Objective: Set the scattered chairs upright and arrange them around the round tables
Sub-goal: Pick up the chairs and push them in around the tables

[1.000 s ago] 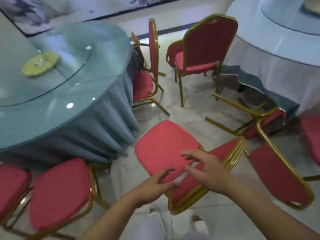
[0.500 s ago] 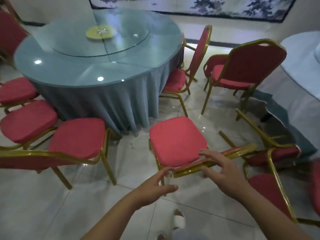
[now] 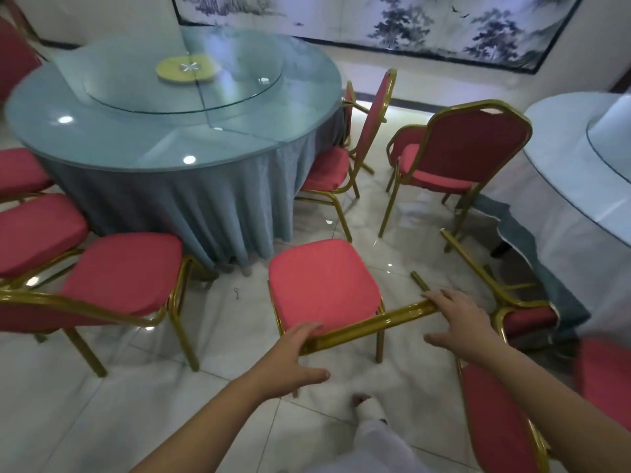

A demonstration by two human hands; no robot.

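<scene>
Just in front of me stands the banquet chair [image 3: 322,285], upright, its seat turned away from me toward the round table [image 3: 143,155]. Its gold top rail [image 3: 386,322] runs slanted, from near-left to far-right. My left hand [image 3: 290,358] lies spread on the near end and my right hand [image 3: 459,320] on the far end, fingers almost straight; neither closes around it. The table is ahead and slightly left, so I judge the right side needs the longer push.
</scene>
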